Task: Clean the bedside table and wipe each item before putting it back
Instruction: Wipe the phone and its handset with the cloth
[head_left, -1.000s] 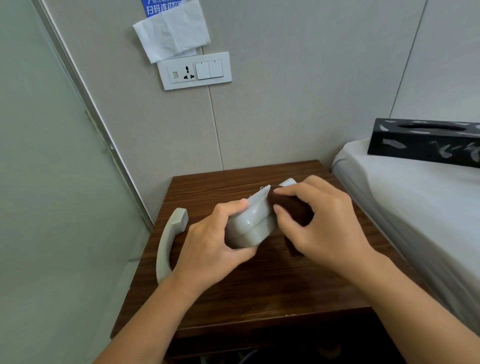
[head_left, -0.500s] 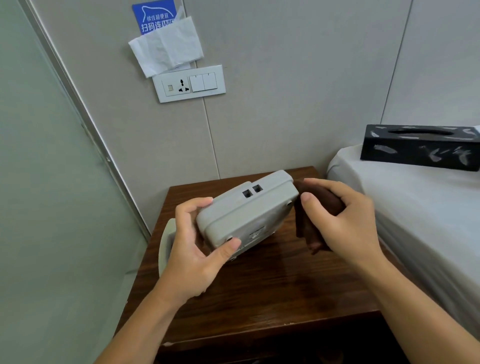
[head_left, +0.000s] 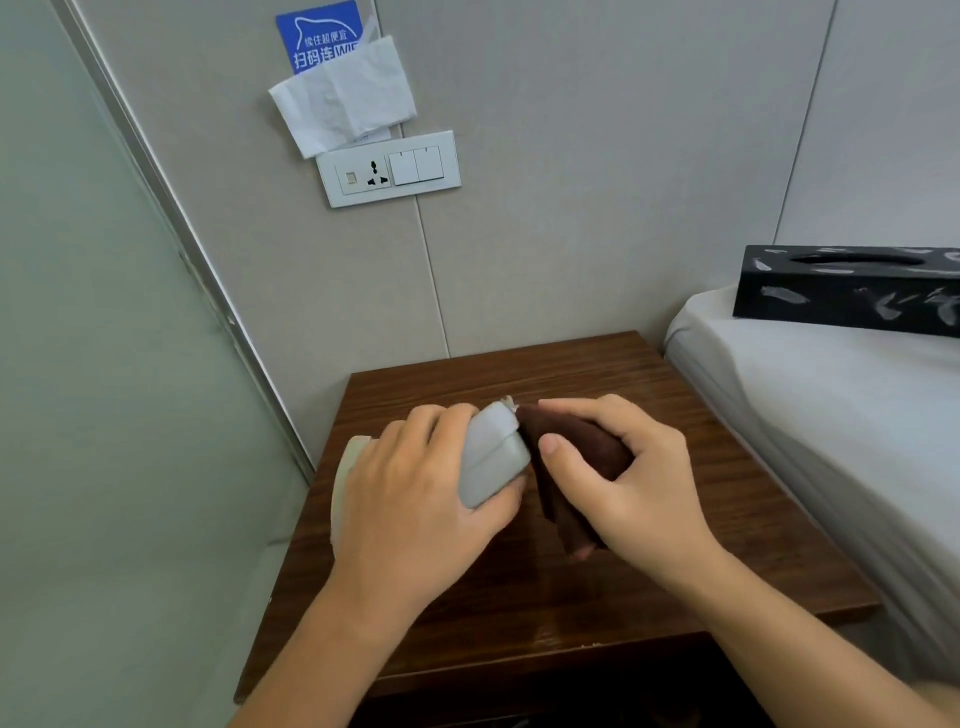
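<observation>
Above the dark wooden bedside table (head_left: 675, 525), my left hand (head_left: 415, 499) grips a grey telephone base (head_left: 491, 457), turned on its side so only one end shows. My right hand (head_left: 618, 478) holds a folded dark brown cloth (head_left: 566, 467) and presses it against the right end of the base. The grey handset (head_left: 345, 478) lies on the table's left edge, mostly hidden behind my left hand.
A white bed (head_left: 831, 395) borders the table on the right, with a black tissue box (head_left: 852, 291) on it. On the wall behind are a socket and switch panel (head_left: 389, 169), a white tissue (head_left: 343, 98) and a blue sign (head_left: 317, 36). A glass partition (head_left: 104, 364) stands left.
The telephone base, half a second ago tilted up with its back facing me, is turned end-on and lower over the table. My right hand has brought the cloth against it again.
</observation>
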